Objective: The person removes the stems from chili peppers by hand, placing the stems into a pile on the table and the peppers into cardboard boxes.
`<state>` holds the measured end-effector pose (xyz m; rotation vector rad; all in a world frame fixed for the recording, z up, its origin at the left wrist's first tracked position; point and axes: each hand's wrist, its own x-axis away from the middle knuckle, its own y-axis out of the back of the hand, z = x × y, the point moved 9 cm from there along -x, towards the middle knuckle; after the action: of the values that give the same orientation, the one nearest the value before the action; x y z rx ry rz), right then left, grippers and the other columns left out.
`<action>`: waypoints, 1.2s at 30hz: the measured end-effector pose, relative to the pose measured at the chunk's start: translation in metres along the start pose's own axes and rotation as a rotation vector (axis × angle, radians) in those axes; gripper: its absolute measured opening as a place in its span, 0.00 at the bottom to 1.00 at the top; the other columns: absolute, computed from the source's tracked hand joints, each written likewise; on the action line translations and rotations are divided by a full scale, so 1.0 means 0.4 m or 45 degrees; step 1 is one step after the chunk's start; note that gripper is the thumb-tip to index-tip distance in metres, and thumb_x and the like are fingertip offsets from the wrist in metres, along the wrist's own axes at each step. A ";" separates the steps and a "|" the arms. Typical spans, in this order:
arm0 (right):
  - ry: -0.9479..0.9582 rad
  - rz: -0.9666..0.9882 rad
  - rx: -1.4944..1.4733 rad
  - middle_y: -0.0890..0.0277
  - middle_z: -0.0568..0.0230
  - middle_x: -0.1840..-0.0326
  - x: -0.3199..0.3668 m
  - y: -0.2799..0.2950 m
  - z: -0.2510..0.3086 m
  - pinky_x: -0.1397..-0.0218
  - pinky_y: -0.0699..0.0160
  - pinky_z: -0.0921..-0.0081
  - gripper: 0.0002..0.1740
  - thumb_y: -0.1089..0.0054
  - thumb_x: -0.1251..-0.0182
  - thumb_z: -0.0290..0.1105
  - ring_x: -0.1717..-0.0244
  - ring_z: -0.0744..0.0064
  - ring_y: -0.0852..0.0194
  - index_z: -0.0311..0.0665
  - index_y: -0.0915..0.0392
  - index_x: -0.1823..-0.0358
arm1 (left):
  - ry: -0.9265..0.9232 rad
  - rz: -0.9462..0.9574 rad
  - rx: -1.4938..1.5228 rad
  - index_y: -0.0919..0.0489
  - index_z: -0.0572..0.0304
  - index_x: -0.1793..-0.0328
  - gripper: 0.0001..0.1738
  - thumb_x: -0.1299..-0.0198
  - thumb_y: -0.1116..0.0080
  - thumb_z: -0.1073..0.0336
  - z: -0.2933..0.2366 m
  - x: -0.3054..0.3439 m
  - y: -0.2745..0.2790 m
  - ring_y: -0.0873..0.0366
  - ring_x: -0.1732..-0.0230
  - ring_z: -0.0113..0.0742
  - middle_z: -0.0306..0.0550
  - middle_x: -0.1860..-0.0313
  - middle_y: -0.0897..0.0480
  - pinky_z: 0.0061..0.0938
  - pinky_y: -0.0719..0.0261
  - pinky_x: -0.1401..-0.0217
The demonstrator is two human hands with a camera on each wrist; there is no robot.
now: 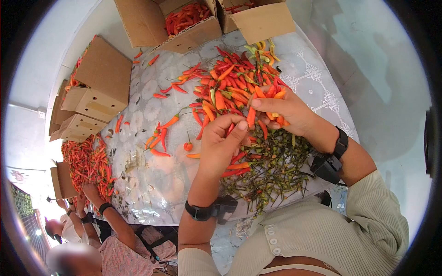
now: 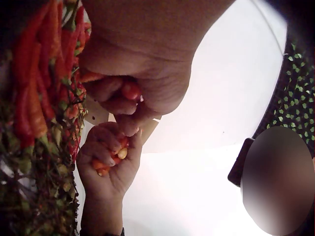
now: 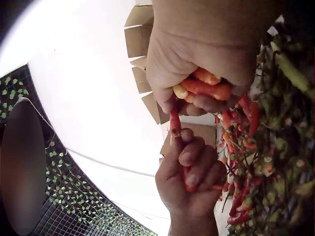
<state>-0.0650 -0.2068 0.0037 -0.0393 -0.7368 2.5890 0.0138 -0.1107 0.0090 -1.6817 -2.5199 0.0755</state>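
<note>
My right hand (image 1: 294, 112) grips a bunch of red and orange chili peppers (image 3: 206, 88) in its curled fingers. Between its thumb and forefinger it pinches one more chili (image 1: 251, 117), pointing toward my left hand. My left hand (image 1: 220, 142) meets it there, thumb and fingertip right at that chili's stem end (image 3: 175, 132). A red chili (image 2: 131, 90) is also held within the left hand's curled fingers. Beneath both hands, loose red and orange chilies (image 1: 220, 102) lie heaped on the table, beside a pile of green stems (image 1: 276, 172) nearest my body.
Cardboard boxes of chilies stand at the back (image 1: 195, 39) and left (image 1: 103, 76) of the table (image 1: 152, 184). A second large chili heap (image 1: 87, 161) lies at the far left, where other people's hands (image 1: 93, 195) reach in. Several yellow chilies (image 1: 264, 50) rest near the back.
</note>
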 end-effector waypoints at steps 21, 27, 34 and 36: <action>0.319 -1.039 -0.003 0.22 0.65 0.64 0.037 0.349 0.113 0.77 0.37 0.83 0.12 0.39 0.45 0.34 0.70 0.79 0.31 0.37 0.25 0.61 | 0.016 -0.203 0.190 0.23 0.63 0.65 0.11 0.36 0.45 0.61 0.005 -0.004 0.052 0.35 0.84 0.17 0.38 0.77 0.24 0.13 0.41 0.84; 0.345 -1.030 0.027 0.21 0.65 0.63 0.021 0.365 0.109 0.77 0.38 0.82 0.14 0.38 0.45 0.35 0.73 0.79 0.31 0.37 0.25 0.58 | -0.036 -0.226 0.187 0.23 0.63 0.65 0.12 0.36 0.45 0.61 -0.006 -0.004 0.049 0.36 0.85 0.17 0.36 0.80 0.25 0.12 0.42 0.84; 0.329 -0.873 0.011 0.22 0.66 0.65 0.007 0.299 0.119 0.77 0.38 0.82 0.13 0.39 0.41 0.34 0.73 0.80 0.30 0.38 0.27 0.57 | -0.039 -0.243 0.148 0.24 0.62 0.67 0.11 0.36 0.47 0.63 -0.014 -0.003 0.051 0.39 0.87 0.18 0.37 0.83 0.29 0.13 0.44 0.86; 0.354 -0.953 -0.099 0.24 0.67 0.68 0.018 0.330 0.107 0.78 0.38 0.82 0.12 0.39 0.42 0.34 0.74 0.79 0.30 0.39 0.27 0.58 | -0.047 -0.225 0.152 0.24 0.62 0.67 0.10 0.36 0.47 0.63 -0.015 -0.003 0.050 0.39 0.87 0.18 0.36 0.83 0.29 0.12 0.44 0.86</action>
<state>-0.1318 -0.3251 -0.0259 -0.1196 -0.5980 1.7979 0.0331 -0.1042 0.0129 -1.4209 -2.6207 0.2386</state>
